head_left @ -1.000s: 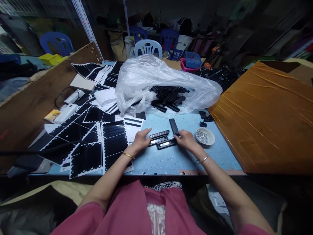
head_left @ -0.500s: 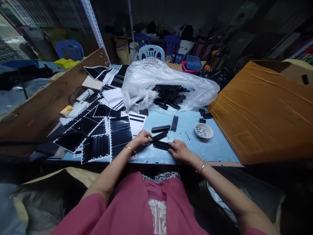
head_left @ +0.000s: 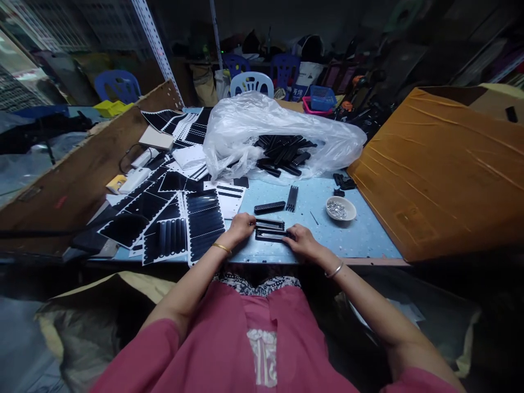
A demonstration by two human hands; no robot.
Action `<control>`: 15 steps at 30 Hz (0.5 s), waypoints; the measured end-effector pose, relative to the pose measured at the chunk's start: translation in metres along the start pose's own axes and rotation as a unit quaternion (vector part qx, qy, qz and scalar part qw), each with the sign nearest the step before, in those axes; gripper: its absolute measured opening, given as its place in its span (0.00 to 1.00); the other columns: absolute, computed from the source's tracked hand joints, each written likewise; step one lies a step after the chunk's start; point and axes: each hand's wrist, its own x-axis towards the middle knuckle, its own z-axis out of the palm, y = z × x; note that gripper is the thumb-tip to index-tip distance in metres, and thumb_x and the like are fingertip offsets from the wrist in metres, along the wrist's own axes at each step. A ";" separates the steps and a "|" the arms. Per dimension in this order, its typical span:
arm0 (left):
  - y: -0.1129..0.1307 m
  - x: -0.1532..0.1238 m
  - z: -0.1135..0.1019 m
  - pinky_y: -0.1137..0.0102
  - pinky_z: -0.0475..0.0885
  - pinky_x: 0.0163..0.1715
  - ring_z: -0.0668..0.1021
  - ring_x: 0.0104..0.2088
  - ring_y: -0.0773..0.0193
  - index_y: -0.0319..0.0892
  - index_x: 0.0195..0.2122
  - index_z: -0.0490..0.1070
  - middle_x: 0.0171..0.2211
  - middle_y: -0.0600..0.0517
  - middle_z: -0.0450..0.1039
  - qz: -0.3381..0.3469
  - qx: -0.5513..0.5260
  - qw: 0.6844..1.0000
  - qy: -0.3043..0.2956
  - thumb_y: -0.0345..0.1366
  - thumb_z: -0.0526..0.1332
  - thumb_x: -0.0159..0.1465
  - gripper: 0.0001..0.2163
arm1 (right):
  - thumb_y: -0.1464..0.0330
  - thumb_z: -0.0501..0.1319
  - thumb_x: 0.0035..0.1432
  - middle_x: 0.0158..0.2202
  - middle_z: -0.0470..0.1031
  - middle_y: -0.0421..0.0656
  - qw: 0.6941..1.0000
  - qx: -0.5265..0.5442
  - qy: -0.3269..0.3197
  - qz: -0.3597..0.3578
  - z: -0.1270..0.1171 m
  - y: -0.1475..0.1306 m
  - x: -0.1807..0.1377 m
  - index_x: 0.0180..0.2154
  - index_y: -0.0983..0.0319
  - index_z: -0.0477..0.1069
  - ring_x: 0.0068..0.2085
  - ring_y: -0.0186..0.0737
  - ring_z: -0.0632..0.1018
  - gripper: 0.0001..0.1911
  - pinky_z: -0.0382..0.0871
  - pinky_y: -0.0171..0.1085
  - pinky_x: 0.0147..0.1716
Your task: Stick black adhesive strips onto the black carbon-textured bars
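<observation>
Left of the white bowl (head_left: 351,211) and somewhat nearer the body, a far black casing (head_left: 269,224) and a near black casing (head_left: 269,236), both narrow and lying crosswise on the blue speckled table (head_left: 335,241), with a pale strip showing along the inside of each. Pinching the left end of the far black casing with the left hand (head_left: 242,226). Pinching the right end of the near black casing with the right hand (head_left: 302,240), fingers curled. Too small to tell whether touching between the two casings.

Also left of the bowl, at about its depth, a textured black bar (head_left: 269,207) and, just beside its right end, a toothed black piece (head_left: 292,197) pointing away. Just left of the bowl, a thin dark pin (head_left: 314,218). Heaped inside the bowl, small silvery metal parts (head_left: 337,209).

Just behind the bowl, small black fittings (head_left: 344,182). Farther behind and to the left, a translucent plastic bag (head_left: 278,112), with black strips (head_left: 286,150) piled at its opening. Well left of the bowl, overlapping black sticker sheets (head_left: 205,218). To its right, a large brown taped carton (head_left: 429,174). Far beyond, a blue basket (head_left: 322,99).
</observation>
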 end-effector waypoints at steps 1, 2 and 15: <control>0.002 -0.002 0.003 0.66 0.70 0.43 0.77 0.40 0.56 0.41 0.31 0.79 0.35 0.45 0.77 0.003 0.011 1.000 0.010 0.28 0.61 0.54 0.08 | 0.64 0.61 0.59 0.34 0.74 0.47 1.000 0.003 0.005 -0.002 0.002 0.000 0.000 0.34 0.64 0.74 0.36 0.40 0.73 0.09 0.64 0.36 0.38; 0.004 -0.004 0.005 0.66 0.69 0.44 0.77 0.42 0.56 0.41 0.31 0.79 0.37 0.44 0.77 0.005 0.019 1.000 0.018 0.28 0.61 0.55 0.07 | 0.65 0.61 0.58 0.34 0.74 0.47 1.000 0.006 0.010 -0.004 0.004 0.000 -0.001 0.33 0.64 0.73 0.36 0.40 0.73 0.08 0.64 0.36 0.38; -0.009 0.022 -0.008 0.71 0.68 0.31 0.76 0.29 0.61 0.39 0.34 0.78 0.25 0.52 0.75 0.012 0.051 0.997 -0.049 0.39 0.70 0.51 0.12 | 0.73 0.58 0.55 0.39 0.72 0.53 0.994 0.038 0.054 -0.087 0.021 -0.009 -0.007 0.45 0.68 0.69 0.42 0.49 0.72 0.14 0.68 0.44 0.43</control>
